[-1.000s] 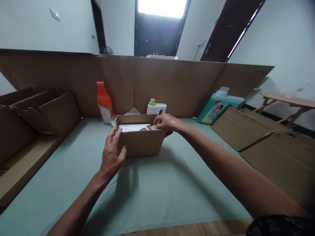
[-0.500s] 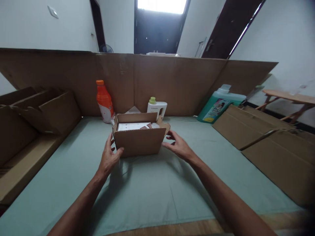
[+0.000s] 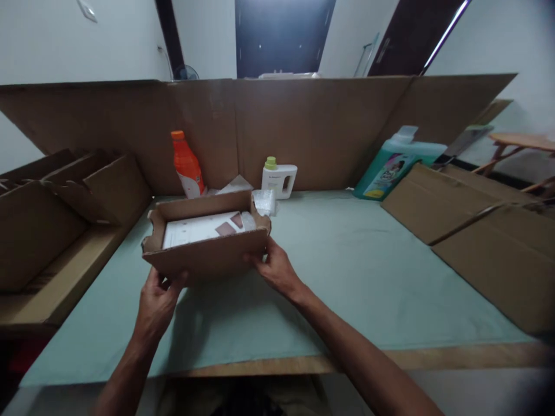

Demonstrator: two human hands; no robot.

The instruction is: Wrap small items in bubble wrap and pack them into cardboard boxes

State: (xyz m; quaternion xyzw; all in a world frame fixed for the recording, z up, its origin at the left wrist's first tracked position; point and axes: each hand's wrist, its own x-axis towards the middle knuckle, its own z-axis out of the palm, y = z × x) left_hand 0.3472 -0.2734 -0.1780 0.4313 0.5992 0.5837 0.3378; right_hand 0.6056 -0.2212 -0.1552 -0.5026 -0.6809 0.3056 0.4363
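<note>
An open-topped cardboard box (image 3: 208,260) is held between my two hands, tilted and seemingly raised off the green cloth. Inside it lies a flat white box (image 3: 195,229) with brownish patches printed at one end, and some clear plastic wrap beside it. My left hand (image 3: 159,297) grips the box's lower left, thumb on the front wall and fingers underneath. At the right end, my right hand (image 3: 275,267) clasps the corner, thumb on the front; its other fingers are partly hidden.
Behind the box stand an orange bottle (image 3: 187,164), a white jug with a green cap (image 3: 280,180) and a silvery wrapped packet (image 3: 264,202). A teal detergent bottle (image 3: 388,167) leans at the right near cardboard flaps (image 3: 489,242). Cardboard compartments (image 3: 65,231) line the left; a cardboard wall (image 3: 312,133) closes the back.
My hands have closed on the cardboard box and moved it left and nearer to me, tilting it. The silvery packet behind it has come into view.
</note>
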